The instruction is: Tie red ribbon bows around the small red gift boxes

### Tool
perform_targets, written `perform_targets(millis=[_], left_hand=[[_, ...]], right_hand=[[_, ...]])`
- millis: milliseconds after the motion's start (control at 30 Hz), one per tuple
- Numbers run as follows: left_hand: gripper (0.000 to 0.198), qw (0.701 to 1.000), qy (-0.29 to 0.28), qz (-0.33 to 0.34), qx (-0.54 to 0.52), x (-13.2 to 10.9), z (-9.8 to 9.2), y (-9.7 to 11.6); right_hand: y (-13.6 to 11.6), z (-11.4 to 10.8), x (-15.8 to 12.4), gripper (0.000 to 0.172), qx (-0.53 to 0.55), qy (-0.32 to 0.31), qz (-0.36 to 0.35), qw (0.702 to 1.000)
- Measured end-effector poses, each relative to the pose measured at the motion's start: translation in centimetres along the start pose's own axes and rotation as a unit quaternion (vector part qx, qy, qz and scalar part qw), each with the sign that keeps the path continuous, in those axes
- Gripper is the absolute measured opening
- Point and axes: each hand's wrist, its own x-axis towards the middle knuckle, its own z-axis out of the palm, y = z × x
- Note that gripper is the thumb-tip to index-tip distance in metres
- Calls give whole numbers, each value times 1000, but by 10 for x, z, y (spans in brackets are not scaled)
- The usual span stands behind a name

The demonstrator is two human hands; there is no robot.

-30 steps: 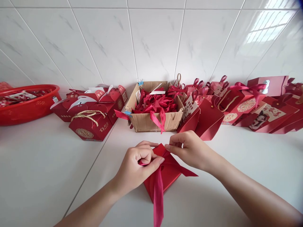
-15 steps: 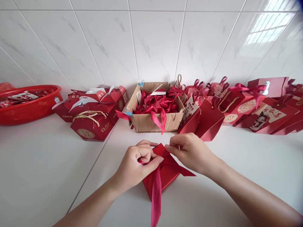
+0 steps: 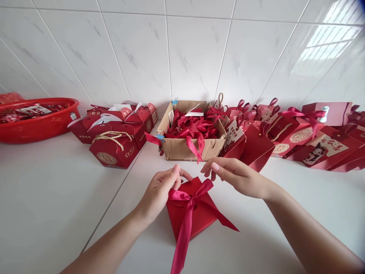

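Note:
A red gift box [image 3: 196, 224] sits on the white surface in front of me. Crimson ribbon [image 3: 186, 220] is tied in a bow on its top, with one long tail hanging toward me and another reaching right. My left hand [image 3: 164, 190] is at the box's left far side, thumb raised and fingers loosely apart; whether its hidden fingers touch the box I cannot tell. Just above the far right corner hovers my right hand [image 3: 234, 175], fingers loosely bent and apart, holding nothing.
Behind the gift box stands a cardboard box [image 3: 188, 149] full of crimson ribbons, with blue clips on its edge. Several red boxes with cord handles [image 3: 114, 150] are at left, beside a red plastic basin [image 3: 37, 125]. More red gift boxes [image 3: 258, 146] line the tiled wall at right.
Both hands have let go of the ribbon, and the bow's loops now show. My right hand has lifted slightly away, and the left thumb has come up off the box.

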Motion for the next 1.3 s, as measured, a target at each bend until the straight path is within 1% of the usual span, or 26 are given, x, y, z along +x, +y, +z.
perform_targets(millis=[133, 200, 267, 300, 367, 467, 500, 533, 600, 700, 833, 900, 967, 1033, 1133, 1167, 1233, 1300], left_hand=[[57, 1000, 6, -23, -16, 1, -1, -3], [55, 1000, 7, -24, -18, 2, -1, -2], [49, 1000, 7, -19, -19, 2, -1, -1], [46, 1000, 8, -15, -20, 2, -2, -1], [41, 999, 17, -5, -31, 2, -2, -1], [37, 998, 38, 8, -54, 3, -1, -3], [37, 998, 42, 12, -55, 4, -1, -4], [38, 997, 42, 16, -55, 4, 0, -5], [39, 997, 40, 17, -61, 3, 2, -7], [38, 994, 54, 8, -96, 3, 5, -9], [36, 989, 97, 29, -110, 6, 3, -12], [34, 988, 106, 46, -101, 8, 1, -15], [33, 989, 106, 54, -92, 11, 2, -22], [32, 988, 112, 64, -90, 12, 7, -31], [31, 986, 125, 81, -79, 10, 22, -48], [31, 989, 113, 76, -65, 8, 27, -53], [33, 995, 70, 55, -34, 5, 36, -60], [33, 999, 23, 36, -10, 4, 39, -63]], right_hand=[[-3, 0, -1, 34, -45, -10, -30, 998], [-2, -1, -1, 29, -43, -2, -33, 999], [3, -2, -1, 25, -45, -9, -33, 998], [7, -3, -2, 31, -56, -20, -31, 998], [15, -5, -4, 52, -105, -63, -9, 992], [24, -4, -5, 77, -184, -166, 47, 968], [26, -2, -5, 84, -196, -200, 52, 959], [28, 2, -3, 91, -201, -224, 44, 953], [29, 11, 1, 99, -191, -238, 2, 952], [30, 26, 10, 101, -137, -207, -43, 968], [35, 38, 13, 105, -16, -179, -52, 982], [38, 41, 8, 106, -5, -154, -32, 988], [41, 43, -3, 109, -22, -122, 8, 992], [42, 41, -16, 109, -45, -101, 46, 993], [39, 31, -43, 98, -77, -86, 85, 990], [38, 24, -53, 94, -86, -82, 95, 988], [32, 7, -76, 87, -97, -77, 108, 986], [24, -14, -101, 82, -111, -51, 106, 987]])
